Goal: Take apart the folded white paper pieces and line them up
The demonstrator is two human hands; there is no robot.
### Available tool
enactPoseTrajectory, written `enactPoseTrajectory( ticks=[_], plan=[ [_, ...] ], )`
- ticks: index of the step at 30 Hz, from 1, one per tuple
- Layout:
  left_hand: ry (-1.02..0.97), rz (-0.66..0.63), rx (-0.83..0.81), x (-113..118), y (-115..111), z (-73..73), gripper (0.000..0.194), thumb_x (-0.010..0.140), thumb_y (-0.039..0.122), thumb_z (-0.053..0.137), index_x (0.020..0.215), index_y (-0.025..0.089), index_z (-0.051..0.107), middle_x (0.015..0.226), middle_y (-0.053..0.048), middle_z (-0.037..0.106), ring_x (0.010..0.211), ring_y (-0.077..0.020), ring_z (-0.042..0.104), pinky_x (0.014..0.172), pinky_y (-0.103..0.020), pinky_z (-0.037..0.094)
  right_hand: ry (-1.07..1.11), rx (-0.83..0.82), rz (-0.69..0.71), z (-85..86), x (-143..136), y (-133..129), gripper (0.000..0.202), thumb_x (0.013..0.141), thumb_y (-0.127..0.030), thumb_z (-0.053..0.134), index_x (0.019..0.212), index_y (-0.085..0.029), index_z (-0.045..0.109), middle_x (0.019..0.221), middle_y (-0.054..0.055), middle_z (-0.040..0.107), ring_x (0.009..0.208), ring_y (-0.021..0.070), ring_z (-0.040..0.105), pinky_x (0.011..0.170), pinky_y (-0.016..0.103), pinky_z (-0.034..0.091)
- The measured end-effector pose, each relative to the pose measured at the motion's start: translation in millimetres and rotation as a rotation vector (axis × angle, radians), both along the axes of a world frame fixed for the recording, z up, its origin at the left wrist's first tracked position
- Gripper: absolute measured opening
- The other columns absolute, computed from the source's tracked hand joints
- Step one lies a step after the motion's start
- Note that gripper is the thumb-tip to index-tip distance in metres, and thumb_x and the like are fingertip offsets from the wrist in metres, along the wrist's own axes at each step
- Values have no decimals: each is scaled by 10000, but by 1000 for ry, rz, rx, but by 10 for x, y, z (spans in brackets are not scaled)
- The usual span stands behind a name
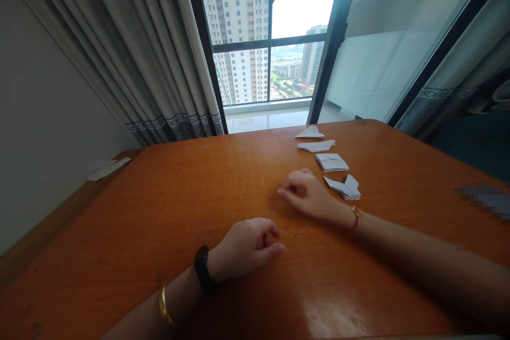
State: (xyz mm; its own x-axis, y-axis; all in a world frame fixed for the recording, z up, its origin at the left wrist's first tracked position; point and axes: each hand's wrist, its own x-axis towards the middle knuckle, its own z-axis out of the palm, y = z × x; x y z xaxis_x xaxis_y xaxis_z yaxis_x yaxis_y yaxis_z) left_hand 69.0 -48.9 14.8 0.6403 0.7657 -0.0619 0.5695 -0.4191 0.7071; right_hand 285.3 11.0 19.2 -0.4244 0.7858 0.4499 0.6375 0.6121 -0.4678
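Above the orange-brown table (167, 196), my left hand (249, 247) is half curled, its thumb and fingers apart with nothing between them. My right hand (303, 194), slightly blurred, has its fingers curled toward the thumb, and no object shows in it. Just beyond its wrist lies a folded white paper with raised flaps (346, 188). Behind that sit a square folded paper (332, 162), a long narrow folded paper (316, 146) and a pointed folded paper (310, 132), in a row toward the table's far edge. Neither hand touches them.
A flat pale strip (109, 169) lies beyond the table's left edge, by the wall. Grey curtains (159, 53) and a window with dark frames stand behind the table. A pixelated patch (486, 202) covers something at the right edge.
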Motion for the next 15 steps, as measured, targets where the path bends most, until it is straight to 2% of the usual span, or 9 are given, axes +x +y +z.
enactPoseTrajectory(
  ticks=[2, 3, 5, 7, 9, 11, 13, 15],
  plan=[
    [-4, 4, 7, -2, -5, -3, 229, 841, 369, 588, 971, 185, 629, 732, 27, 595, 629, -107, 513, 592, -205, 383, -85, 60, -292, 26, 212, 515, 191, 842, -329, 531, 849, -206, 677, 960, 73, 680, 940, 243, 593, 909, 427, 380],
    [-5, 2, 17, -2, -7, -3, 222, 841, 367, 588, 963, 187, 634, 735, 25, 599, 637, -108, 517, 598, -205, 386, -139, 74, -429, 30, 333, 772, 257, 823, -369, 551, 983, -208, 671, 1128, 104, 640, 1078, 297, 542, 958, 485, 342],
    [-7, -3, 36, 1, -7, -2, 208, 840, 357, 592, 949, 187, 641, 734, 23, 601, 647, -110, 522, 606, -204, 390, -211, -4, -665, 23, 575, 1222, 591, 770, -491, 596, 1272, -184, 537, 1362, 174, 479, 1246, 393, 396, 990, 590, 275],
    [-7, -3, 44, 4, -2, -6, 198, 836, 349, 597, 938, 185, 644, 722, 24, 598, 644, -109, 521, 605, -202, 392, -245, -164, -834, 1, 771, 1548, 835, 750, -639, 550, 1394, -128, 402, 1464, 240, 313, 1335, 474, 209, 976, 647, 239],
    [-13, 2, 39, 4, 6, -15, 196, 836, 349, 598, 930, 183, 644, 711, 27, 593, 633, -105, 518, 596, -199, 390, -272, -297, -917, -30, 882, 1749, 905, 767, -731, 436, 1417, -104, 373, 1497, 266, 216, 1349, 512, 109, 961, 660, 232],
    [-22, 5, 23, 2, 15, -27, 200, 839, 355, 597, 931, 185, 644, 706, 29, 591, 625, -101, 516, 586, -196, 388, -292, -380, -927, -67, 895, 1855, 877, 786, -741, 396, 1399, -115, 419, 1491, 278, 228, 1330, 530, 142, 945, 675, 242],
    [-29, 4, 15, -1, 20, -37, 208, 839, 364, 600, 936, 186, 644, 710, 30, 590, 626, -100, 516, 583, -194, 387, -306, -409, -892, -104, 822, 1897, 755, 832, -671, 410, 1357, -133, 485, 1452, 286, 307, 1299, 525, 238, 934, 692, 252],
    [-34, 4, 22, -3, 22, -44, 207, 841, 362, 599, 939, 185, 644, 715, 29, 590, 628, -98, 514, 584, -193, 389, -318, -395, -823, -139, 690, 1875, 580, 887, -536, 428, 1299, -145, 547, 1398, 278, 395, 1265, 496, 329, 936, 705, 246]
  ],
)
